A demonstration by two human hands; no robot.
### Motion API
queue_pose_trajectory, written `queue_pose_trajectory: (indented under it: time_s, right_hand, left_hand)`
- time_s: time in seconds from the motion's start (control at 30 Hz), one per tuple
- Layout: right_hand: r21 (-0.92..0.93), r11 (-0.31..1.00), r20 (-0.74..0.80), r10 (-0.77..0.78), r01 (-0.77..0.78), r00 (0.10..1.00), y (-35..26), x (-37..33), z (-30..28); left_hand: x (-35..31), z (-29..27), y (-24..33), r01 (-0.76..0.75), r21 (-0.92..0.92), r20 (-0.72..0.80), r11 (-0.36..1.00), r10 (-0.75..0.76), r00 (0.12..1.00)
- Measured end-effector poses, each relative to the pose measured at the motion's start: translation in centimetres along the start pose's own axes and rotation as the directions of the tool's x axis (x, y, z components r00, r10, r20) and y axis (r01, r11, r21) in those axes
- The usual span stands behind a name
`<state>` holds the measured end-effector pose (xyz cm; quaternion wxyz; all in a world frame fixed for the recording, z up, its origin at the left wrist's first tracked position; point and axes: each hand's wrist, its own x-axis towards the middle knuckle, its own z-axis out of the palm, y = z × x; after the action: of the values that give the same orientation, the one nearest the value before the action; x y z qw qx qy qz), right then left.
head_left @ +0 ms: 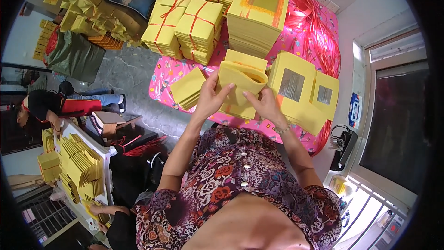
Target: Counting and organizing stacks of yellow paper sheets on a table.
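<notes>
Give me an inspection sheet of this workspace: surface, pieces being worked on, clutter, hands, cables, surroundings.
Surface: pink patterned table cover, largely hidden under yellow paper.
Job's things: yellow paper pouch, held with its opening bulged; tied bundles and a tall stack beyond, silver-panelled pieces to the right.
Clutter: red strands heaped at the table's far right; dull green sack on the floor.
Hands: left hand and right hand both grip the pouch.
Cables: a dark cord appears to loop by a black box; connection unclear.
Surroundings: grey floor; at left, a co-worker in a red apron beside a white table.
</notes>
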<state>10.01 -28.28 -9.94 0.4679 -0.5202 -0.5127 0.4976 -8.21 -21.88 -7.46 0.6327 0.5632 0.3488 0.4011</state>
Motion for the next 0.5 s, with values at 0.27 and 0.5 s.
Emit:
queue_pose_trajectory:
  time_s: [0.27, 0.5]
  right_hand:
    - [-0.182, 0.980, -0.132, -0.107, 0.082, 0.985, 4.5, 1.5, -0.1]
    - [-0.160, 0.984, -0.133, -0.102, 0.080, 0.986, 5.3, 1.9, 0.2]
  left_hand:
    - [1.1, -0.1, -8.6, -0.195, 0.110, -0.045, 0.975, 0.201, 0.979]
    - [0.8, 0.0, -9.4, -0.203, 0.093, -0.085, 0.975, 0.211, 0.974]
